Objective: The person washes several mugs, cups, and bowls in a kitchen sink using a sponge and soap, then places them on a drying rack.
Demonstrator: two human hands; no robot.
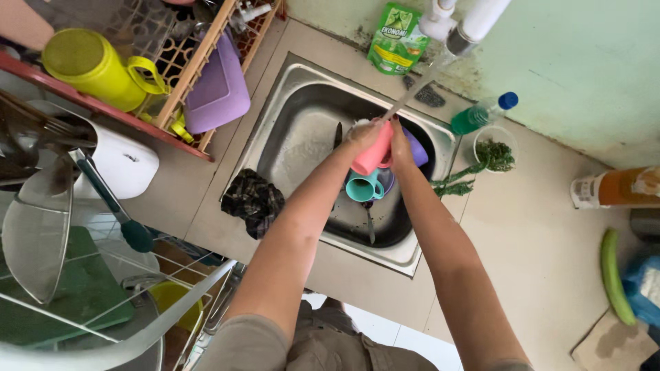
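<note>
Head view: we looked down at both our hands over a steel sink (275, 103) set in the tiled desk (536, 261)
Left hand (363, 135): its grip was clenched around the upper end of a pink cup (372, 156), with white foam on the fingers
Right hand (399, 148): it lay against the cup's other side; we could not tell whether its grip was clenched or merely pressed flat
Water: a thin stream ran from the white tap (462, 24) down onto the cup and hands
Pink cup: held above the basin, just over a teal mug (363, 186)
Done so far: by our judgement the cup was soaped and being rinsed; a yellow jug (96, 65) and a purple tub (218, 89) already sat in the drying rack (196, 62)
Left to do: the teal mug, a purple dish (415, 148) and a knife (369, 223) lay in the basin
Nearby: a dark rag (253, 199) on the sink's rim, a green soap pouch (397, 38) and a green bottle (481, 113) behind it
</note>
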